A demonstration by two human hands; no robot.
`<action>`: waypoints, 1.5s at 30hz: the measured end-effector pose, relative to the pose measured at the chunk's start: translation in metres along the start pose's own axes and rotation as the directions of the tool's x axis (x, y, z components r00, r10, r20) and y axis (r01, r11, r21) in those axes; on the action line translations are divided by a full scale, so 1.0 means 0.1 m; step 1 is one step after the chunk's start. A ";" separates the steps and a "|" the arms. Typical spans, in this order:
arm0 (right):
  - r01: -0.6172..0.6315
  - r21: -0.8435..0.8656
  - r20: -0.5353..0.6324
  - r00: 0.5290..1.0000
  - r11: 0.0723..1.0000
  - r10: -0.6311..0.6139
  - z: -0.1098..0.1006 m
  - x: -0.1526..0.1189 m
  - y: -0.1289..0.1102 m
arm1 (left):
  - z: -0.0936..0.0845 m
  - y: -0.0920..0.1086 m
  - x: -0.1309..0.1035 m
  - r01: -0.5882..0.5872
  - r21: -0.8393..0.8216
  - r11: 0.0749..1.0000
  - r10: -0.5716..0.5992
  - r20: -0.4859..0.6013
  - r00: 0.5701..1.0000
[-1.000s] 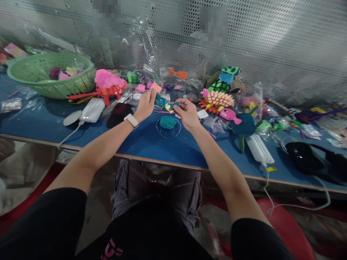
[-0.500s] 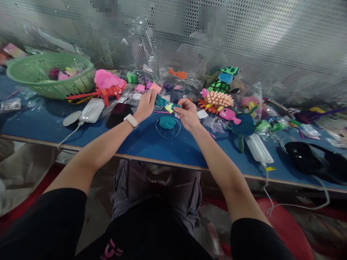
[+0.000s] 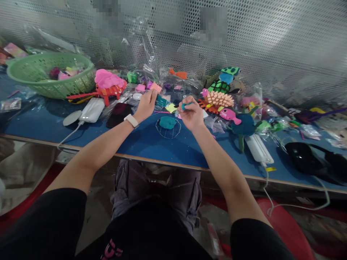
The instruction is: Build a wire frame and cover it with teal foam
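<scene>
My left hand [image 3: 147, 104], with a pale band at the wrist, pinches a teal piece of clay [image 3: 161, 101] that looks wrapped in clear film. My right hand [image 3: 191, 113] is closed around a small teal lump [image 3: 186, 106], held apart from the left one. Between the hands lies a yellow-green piece [image 3: 171, 108]. Nearer the table edge, a flattened teal clay mass [image 3: 167, 122] rests on a round wire frame [image 3: 175, 133].
A green basket [image 3: 65, 86] stands at the left beside a pink and red clay figure [image 3: 110, 86]. White power banks [image 3: 92, 110] lie on the blue table [image 3: 162, 153]. Clay animals [image 3: 218, 99] sit right of my hands, with a black object [image 3: 306, 159] farther right.
My right hand has moved slightly right, away from the left hand, with a teal lump now between its fingers. My left hand has stayed in place.
</scene>
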State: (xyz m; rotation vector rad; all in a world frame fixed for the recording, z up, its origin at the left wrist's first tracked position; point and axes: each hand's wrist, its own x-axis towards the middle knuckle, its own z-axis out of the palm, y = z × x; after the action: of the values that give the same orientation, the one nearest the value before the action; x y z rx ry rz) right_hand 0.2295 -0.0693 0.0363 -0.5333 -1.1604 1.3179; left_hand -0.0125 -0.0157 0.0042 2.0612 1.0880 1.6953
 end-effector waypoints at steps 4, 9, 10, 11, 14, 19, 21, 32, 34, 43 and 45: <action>-0.024 0.106 0.030 0.999 0.994 0.021 0.01 -0.02 -0.08 | 0.00 0.00 0.00 0.007 0.001 1.000 -0.007 0.008 1.000; -0.085 0.095 -0.008 0.996 0.992 0.087 0.07 -0.06 -0.14 | 0.00 -0.01 0.00 0.005 -0.003 1.000 -0.005 0.010 1.000; -0.086 0.096 -0.010 0.996 0.992 0.087 0.07 -0.07 -0.15 | 0.00 -0.01 0.00 0.006 -0.003 1.000 -0.006 0.011 1.000; -0.082 0.097 -0.010 0.996 0.992 0.083 0.08 -0.07 -0.16 | 0.00 -0.02 0.00 0.007 -0.002 1.000 -0.007 0.009 1.000; -0.045 0.102 -0.011 0.999 0.994 0.047 0.08 -0.07 -0.17 | 0.01 -0.06 -0.01 0.014 0.003 1.000 -0.014 0.002 1.000; 0.011 0.089 -0.005 1.000 0.996 -0.011 0.09 -0.07 -0.18 | 0.02 -0.11 -0.02 0.049 0.012 0.999 -0.049 0.021 0.999; 0.014 0.055 -0.026 1.000 0.998 -0.013 0.09 -0.06 -0.15 | 0.02 -0.11 -0.02 0.045 0.041 0.998 -0.046 0.025 0.999; 0.045 0.007 -0.119 0.992 0.999 -0.043 0.02 0.02 -0.09 | 0.01 -0.04 -0.02 0.018 0.034 0.999 -0.018 0.016 1.000; 0.020 -0.038 -0.129 0.991 0.999 -0.024 0.03 0.00 -0.11 | 0.02 -0.05 -0.02 0.008 0.025 1.000 -0.008 0.009 1.000; -0.094 -0.230 -0.093 0.993 0.969 0.074 0.01 0.00 0.12 | 0.03 0.03 -0.06 0.005 0.017 1.000 -0.006 0.046 0.999; -0.056 -0.269 -0.049 0.998 0.961 0.044 0.02 -0.02 0.16 | 0.03 0.05 -0.07 0.004 0.037 0.999 -0.006 0.060 0.998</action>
State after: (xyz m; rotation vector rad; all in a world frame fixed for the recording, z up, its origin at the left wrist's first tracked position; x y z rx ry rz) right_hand 0.2212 -0.0675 0.0231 -0.7905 -1.3076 1.1908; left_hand -0.0081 -0.0232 0.0018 2.1150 1.1129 1.6120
